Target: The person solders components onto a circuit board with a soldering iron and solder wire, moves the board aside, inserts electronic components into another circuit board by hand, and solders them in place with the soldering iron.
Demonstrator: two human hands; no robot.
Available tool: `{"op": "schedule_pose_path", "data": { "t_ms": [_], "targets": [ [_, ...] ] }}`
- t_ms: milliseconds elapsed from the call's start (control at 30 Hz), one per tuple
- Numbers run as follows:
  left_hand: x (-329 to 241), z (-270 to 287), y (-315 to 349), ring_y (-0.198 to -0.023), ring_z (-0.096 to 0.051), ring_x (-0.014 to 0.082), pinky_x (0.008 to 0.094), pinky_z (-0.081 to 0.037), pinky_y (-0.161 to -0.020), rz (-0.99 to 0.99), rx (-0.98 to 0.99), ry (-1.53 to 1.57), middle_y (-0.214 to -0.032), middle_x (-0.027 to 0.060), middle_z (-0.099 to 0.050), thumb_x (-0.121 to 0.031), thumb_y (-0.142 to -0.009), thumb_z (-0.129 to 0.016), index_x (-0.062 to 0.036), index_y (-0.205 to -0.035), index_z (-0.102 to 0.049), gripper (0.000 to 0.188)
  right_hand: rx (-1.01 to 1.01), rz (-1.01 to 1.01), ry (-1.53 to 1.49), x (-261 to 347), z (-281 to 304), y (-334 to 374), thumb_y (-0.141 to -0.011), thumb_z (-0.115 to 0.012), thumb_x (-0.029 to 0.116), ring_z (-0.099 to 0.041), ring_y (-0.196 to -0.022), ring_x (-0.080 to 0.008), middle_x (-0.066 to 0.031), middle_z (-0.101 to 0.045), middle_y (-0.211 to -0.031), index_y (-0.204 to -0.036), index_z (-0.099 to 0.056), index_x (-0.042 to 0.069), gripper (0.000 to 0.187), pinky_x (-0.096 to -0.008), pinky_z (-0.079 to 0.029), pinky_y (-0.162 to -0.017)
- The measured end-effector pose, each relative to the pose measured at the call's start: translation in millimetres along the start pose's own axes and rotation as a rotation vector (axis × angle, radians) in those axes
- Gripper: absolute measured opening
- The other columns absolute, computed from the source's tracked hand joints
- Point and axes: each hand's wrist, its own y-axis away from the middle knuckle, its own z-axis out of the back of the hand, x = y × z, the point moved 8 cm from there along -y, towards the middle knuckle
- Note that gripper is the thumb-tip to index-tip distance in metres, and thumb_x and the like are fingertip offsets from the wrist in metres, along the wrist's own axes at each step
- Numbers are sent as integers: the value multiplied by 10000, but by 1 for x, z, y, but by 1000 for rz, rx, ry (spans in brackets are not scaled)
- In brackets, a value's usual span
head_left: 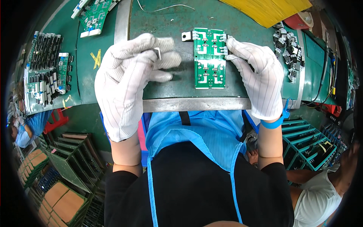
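A green circuit board (210, 64) with silvery traces lies on the bench in front of me. From its upper left edge sticks out a black component with a pale hole (186, 36). My right hand (257, 72), in a white striped glove, has thumb and forefinger closed at the board's upper right edge, where a bit of black shows and the rest is hidden. Left of the board, my left hand (132, 72), gloved too, is raised above the bench. Its thumb and forefinger pinch a small pale flat piece (157, 53), mostly covered by the fingers.
Loose black components (289, 51) are heaped at the right. Populated boards (47, 68) stand at the far left, another green board (94, 17) at upper left. A yellow sheet (270, 9) covers the back. Racks (308, 142) flank the bench's metal edge (196, 104). Other people are nearby.
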Motion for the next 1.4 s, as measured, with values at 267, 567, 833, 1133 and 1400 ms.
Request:
{"op": "schedule_pose_path", "data": {
  "t_ms": [267, 567, 833, 1133, 1400],
  "targets": [
    [3, -11, -3, -696, -641, 136, 223, -497, -607, 6, 131, -165, -900, 129, -691, -148, -977, -637, 49, -1360, -509, 449, -37, 90, 52, 3, 0, 0, -763, -769, 72, -646, -884, -247, -51, -703, -1017, -1160, -708, 164, 412, -345, -518, -769],
    [-9, -52, -11, -985, -681, 289, 360, -542, -854, -620, 277, -951, -1049, 113, -728, -29, -814, -714, -54, -1112, -721, 299, -48, 82, 61, 5, 2, 1, -771, -728, 27, -634, -890, -269, -73, -662, -975, -1141, -705, 141, 388, -357, -514, -766],
    [-2, -51, -15, -894, -672, 253, 337, -547, -802, -573, 263, -976, -988, 70, -711, -109, -895, -659, -86, -1121, -671, 227, -169, 66, 10, 0, 7, 3, -757, -724, -11, -644, -857, -269, -65, -658, -915, -1066, -701, 115, 334, -362, -522, -745],
    [7, -45, -27, -679, -646, 114, 241, -508, -629, -326, 321, -814, -983, 94, -731, -65, -971, -589, -23, -1075, -701, 158, -157, 19, 3, -1, 13, 4, -793, -713, -43, -666, -903, -269, -68, -716, -981, -1074, -714, 74, 305, -355, -537, -773],
    [7, -45, -28, -692, -673, 114, 242, -515, -620, -333, 288, -814, -1016, 85, -742, -64, -975, -574, -31, -1082, -705, 172, -173, 27, -10, -1, 13, 5, -788, -708, -48, -668, -912, -272, -64, -724, -996, -1064, -716, 76, 303, -360, -536, -790]
  ]
}}
